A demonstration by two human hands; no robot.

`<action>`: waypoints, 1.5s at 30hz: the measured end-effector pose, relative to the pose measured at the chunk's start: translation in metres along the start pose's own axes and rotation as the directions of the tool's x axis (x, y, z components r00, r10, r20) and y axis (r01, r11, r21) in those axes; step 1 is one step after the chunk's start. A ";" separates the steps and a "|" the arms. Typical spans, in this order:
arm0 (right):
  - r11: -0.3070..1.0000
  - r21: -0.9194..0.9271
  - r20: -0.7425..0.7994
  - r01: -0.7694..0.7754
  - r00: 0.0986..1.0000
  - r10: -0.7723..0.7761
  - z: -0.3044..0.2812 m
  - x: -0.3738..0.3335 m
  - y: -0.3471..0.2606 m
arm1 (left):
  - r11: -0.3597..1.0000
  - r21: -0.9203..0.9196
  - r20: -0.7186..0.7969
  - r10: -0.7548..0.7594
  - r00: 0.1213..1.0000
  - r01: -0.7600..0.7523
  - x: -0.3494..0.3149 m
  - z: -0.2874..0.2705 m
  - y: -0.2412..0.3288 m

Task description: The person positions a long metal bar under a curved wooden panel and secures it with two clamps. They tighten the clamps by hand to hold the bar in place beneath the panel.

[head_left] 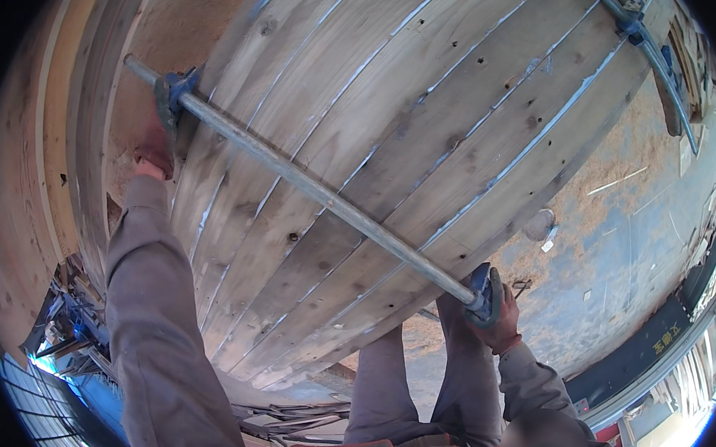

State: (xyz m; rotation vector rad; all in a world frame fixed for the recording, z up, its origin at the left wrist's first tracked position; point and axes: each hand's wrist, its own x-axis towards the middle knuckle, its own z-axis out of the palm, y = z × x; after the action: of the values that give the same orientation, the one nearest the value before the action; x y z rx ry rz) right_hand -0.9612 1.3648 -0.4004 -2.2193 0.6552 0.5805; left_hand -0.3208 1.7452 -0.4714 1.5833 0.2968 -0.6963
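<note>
A long pipe clamp (327,194) lies slantwise across a panel of glued wooden boards (340,130). White glue shows along the seams between the boards. At the panel's left edge, my gloved left hand (162,124) is closed on the clamp's blue jaw (183,90); its fingers are partly hidden. Near my knees, my gloved right hand (501,312) wraps around the blue end head (479,290) of the same clamp, at the panel's near right edge. A screw handle (522,286) sticks out beside that hand.
A second blue clamp (634,28) grips the panel's far right corner. More long boards (59,116) stand along the left. Sawdust (624,152) covers part of the floor on the right, with a dark beam (633,363) beyond. Scrap strips (300,421) lie behind my legs.
</note>
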 end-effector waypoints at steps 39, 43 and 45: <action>1.000 0.021 -0.241 0.012 0.971 -0.007 0.032 0.020 -0.017 | 0.800 0.597 -0.308 0.288 0.907 -0.051 0.037 -0.045 -0.055; 0.999 0.037 -0.253 -0.024 0.967 0.032 0.032 0.025 -0.029 | 0.774 0.629 -0.366 0.380 0.849 -0.074 0.024 -0.048 -0.035; 0.993 -0.038 -0.294 0.114 0.948 -0.120 0.033 0.029 -0.030 | 0.771 0.636 -0.404 0.364 0.839 -0.028 0.018 -0.042 -0.035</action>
State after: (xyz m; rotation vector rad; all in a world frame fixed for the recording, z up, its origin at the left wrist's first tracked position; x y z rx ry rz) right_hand -0.9280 1.3998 -0.4224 -2.3693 0.6635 0.1951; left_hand -0.3157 1.7871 -0.5100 2.3936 0.2898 -0.1718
